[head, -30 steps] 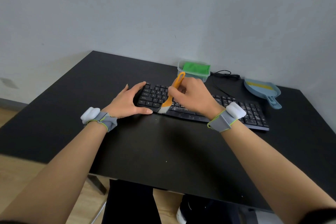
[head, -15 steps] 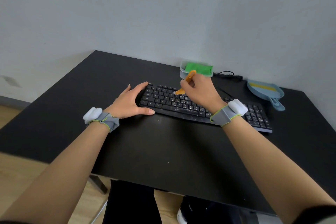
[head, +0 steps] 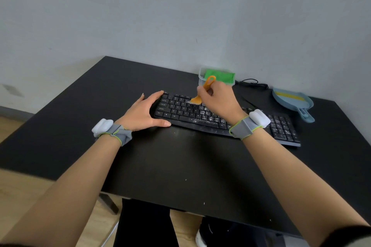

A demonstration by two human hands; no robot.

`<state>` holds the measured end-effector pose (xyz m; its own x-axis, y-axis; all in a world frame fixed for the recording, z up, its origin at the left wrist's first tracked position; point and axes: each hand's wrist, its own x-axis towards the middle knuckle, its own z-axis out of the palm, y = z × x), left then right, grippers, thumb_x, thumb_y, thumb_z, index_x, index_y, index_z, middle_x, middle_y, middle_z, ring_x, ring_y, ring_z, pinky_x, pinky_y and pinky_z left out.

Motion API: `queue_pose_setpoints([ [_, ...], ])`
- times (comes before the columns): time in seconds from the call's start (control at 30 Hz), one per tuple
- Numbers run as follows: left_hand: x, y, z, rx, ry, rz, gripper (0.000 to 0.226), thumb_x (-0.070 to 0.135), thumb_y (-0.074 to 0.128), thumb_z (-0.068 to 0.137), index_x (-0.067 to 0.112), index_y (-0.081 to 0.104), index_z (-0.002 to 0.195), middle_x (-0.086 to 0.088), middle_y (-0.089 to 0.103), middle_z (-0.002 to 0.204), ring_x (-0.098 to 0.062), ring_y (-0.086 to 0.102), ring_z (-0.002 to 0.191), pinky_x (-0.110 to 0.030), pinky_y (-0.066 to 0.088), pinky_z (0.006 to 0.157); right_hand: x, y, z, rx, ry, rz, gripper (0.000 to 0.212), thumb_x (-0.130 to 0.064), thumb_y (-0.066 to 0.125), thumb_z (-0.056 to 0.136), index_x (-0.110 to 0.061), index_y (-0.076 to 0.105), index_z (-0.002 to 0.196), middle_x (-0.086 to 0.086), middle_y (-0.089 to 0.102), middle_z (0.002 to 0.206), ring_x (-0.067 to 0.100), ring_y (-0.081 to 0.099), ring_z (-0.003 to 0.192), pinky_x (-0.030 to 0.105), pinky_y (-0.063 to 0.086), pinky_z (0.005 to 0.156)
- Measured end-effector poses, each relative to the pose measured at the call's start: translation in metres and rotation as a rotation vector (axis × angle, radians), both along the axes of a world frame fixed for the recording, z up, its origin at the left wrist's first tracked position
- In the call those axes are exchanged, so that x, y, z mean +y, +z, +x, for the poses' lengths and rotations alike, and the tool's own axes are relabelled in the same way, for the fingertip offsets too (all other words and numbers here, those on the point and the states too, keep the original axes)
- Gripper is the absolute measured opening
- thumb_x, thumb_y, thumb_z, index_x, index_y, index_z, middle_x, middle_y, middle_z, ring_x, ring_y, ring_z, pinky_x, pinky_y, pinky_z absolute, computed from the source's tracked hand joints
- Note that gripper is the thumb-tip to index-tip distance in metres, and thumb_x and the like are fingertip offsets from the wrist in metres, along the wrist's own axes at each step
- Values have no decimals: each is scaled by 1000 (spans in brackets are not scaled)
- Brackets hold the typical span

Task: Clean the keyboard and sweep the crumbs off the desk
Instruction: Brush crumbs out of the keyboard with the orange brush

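Note:
A black keyboard [head: 202, 118] lies across the black desk [head: 180, 166], its middle and right keys dusted with white crumbs. My right hand [head: 218, 100] grips a small orange brush [head: 206, 88], whose bristle end rests on the upper key rows. My left hand [head: 144, 112] holds the keyboard's left end, fingers along its far corner and thumb against its front edge. A few white crumbs [head: 186, 179] dot the desk in front of the keyboard.
A clear box with a green cloth [head: 218, 76] stands by the wall behind the keyboard. A light blue dustpan [head: 293, 102] lies at the back right. A black cable [head: 253, 83] runs between them. The desk's front edge is near my legs.
My right hand carried the brush from the keyboard's front edge up to the upper key rows. My left hand stayed on the keyboard's left end.

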<state>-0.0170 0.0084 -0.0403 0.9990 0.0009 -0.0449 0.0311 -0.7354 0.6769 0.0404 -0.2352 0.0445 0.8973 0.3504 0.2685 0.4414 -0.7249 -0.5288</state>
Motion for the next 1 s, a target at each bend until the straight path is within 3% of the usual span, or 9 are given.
queue_pose_setpoints([
  [0.13,0,-1,1,-9,-4,17,123,82,69,50,43,14,154,17,29,158,-32,-4,151,-48,7,122,-2,12,-11,-6,41,-10,39,-24,54,93,-3,48,61,5,44,52,15,35,46,19,33,47],
  [0.27,0,0,0,-8,-5,20,123,81,68,51,41,14,154,17,28,158,-32,-4,151,-47,6,122,-4,15,-10,-39,23,33,44,-28,53,94,3,55,63,10,62,57,20,49,49,29,42,53],
  [0.33,-1,1,-1,-4,-2,15,120,76,73,55,41,14,154,17,28,159,-33,-5,151,-48,6,122,-4,11,-12,-40,39,0,40,-26,54,93,-6,48,58,6,52,52,15,40,44,22,33,48],
  [0.43,-3,3,-1,-5,14,13,113,64,80,66,40,14,154,16,27,159,-33,-6,151,-49,7,121,-4,9,-19,9,79,-48,35,-26,54,88,-11,44,59,5,44,53,15,34,48,27,30,48],
  [0.63,2,-1,0,2,0,22,124,82,68,50,42,14,154,17,28,159,-33,-4,151,-51,8,122,-4,17,-27,-20,93,-6,35,-23,56,88,-6,46,59,6,44,53,13,32,47,19,30,45],
  [0.73,0,-1,0,-3,-3,23,125,83,68,49,42,14,154,16,28,159,-33,-4,151,-51,8,122,-6,15,-27,9,83,-40,38,-25,55,87,-12,37,57,2,38,50,10,28,43,18,27,41],
  [0.9,0,2,-2,1,-1,11,124,81,68,50,41,14,154,15,27,159,-34,-6,151,-51,7,122,-11,14,-28,-7,46,-29,39,-27,56,88,6,56,68,19,61,62,22,47,53,23,35,50],
  [1.0,-4,7,-5,-5,-16,6,122,74,75,55,38,15,155,12,27,160,-35,-7,151,-50,4,122,-15,18,-25,10,28,-39,36,-27,56,88,1,53,64,11,52,56,16,40,50,23,35,49],
])
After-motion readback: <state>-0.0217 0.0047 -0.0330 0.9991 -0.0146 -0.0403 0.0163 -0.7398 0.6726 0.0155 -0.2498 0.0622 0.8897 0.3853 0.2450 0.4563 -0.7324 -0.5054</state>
